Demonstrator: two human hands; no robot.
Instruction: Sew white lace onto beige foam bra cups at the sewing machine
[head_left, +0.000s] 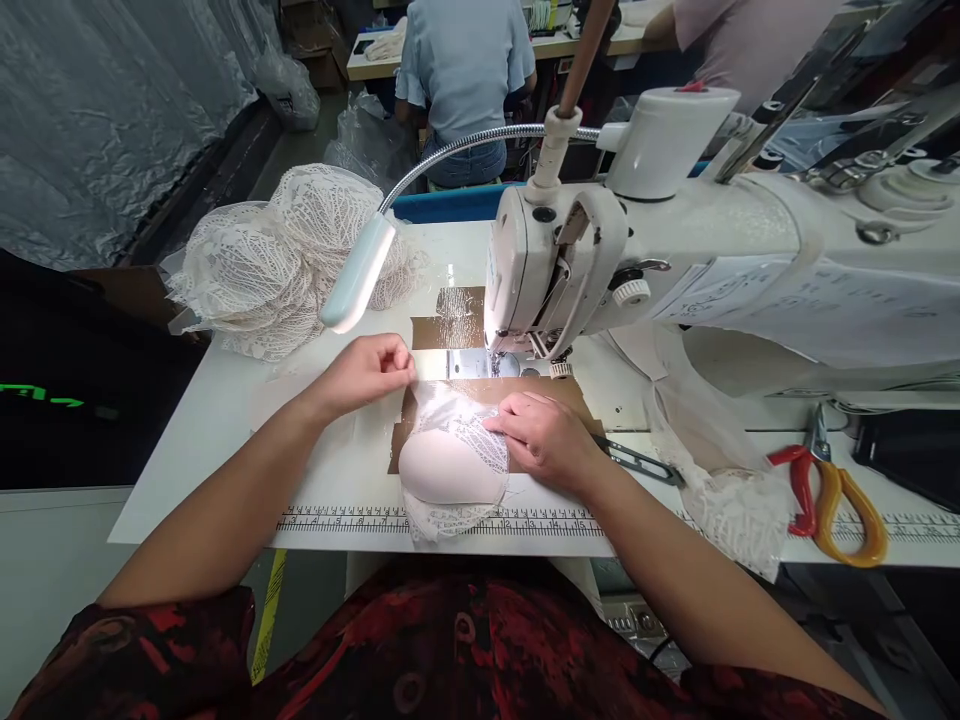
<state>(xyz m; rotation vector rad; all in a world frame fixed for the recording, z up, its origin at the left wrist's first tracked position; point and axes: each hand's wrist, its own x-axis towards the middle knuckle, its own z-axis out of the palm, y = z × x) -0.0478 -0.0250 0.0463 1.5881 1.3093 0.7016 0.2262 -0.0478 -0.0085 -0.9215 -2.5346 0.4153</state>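
Note:
A pale bra cup [442,465] with white lace along its upper right side lies on the table in front of the sewing machine [525,270]. My left hand [369,370] is closed in a pinch at the upper left tip of the cup's thin fabric. On the lace at the cup's right edge rests my right hand [551,440], its fingers bent and pinching the lace. The machine's needle area [495,362] is just beyond the cup, and the cup lies apart from it. Brown tape [577,395] covers the table under the work.
Stacked lace cups [247,265] sit at the left back, beside a lamp [360,275] on a bendable neck. To the right are thread snips [641,462], more lace fabric [739,510] and scissors [832,500]. A printed ruler [337,522] runs along the front edge. A person [465,90] sits beyond.

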